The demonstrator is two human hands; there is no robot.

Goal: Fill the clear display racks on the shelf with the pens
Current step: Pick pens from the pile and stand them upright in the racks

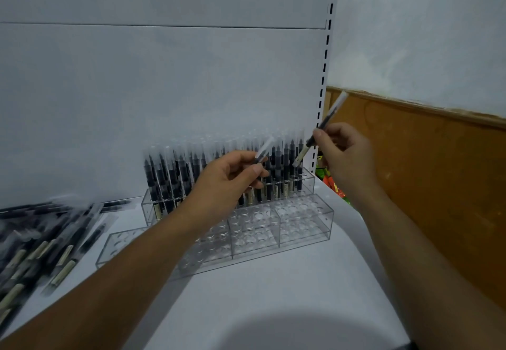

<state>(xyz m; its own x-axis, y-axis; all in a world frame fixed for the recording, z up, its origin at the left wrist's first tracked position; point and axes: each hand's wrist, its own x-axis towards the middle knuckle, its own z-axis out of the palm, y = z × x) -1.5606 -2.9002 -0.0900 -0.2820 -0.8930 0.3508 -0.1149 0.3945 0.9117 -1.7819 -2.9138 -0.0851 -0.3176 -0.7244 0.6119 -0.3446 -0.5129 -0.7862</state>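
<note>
The left hand (227, 182) is pinching one pen (264, 148) in its fingers above the rear rack (308, 182), which is standing packed with upright pens against the back panel (164, 89). The right hand (345, 155) is gripping a second pen (324, 128), tilted beside the slotted upright (325, 57) at the shelf's (273, 295) right edge. The front rack (304, 221) is sitting just before the rear one, its holes open. Loose pens (41, 245) are lying heaped at the left edge.

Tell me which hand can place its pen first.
Probably the right hand: the right pen points down at the back rack near its right end; the left hand holds the left pen over filled rows.
</note>
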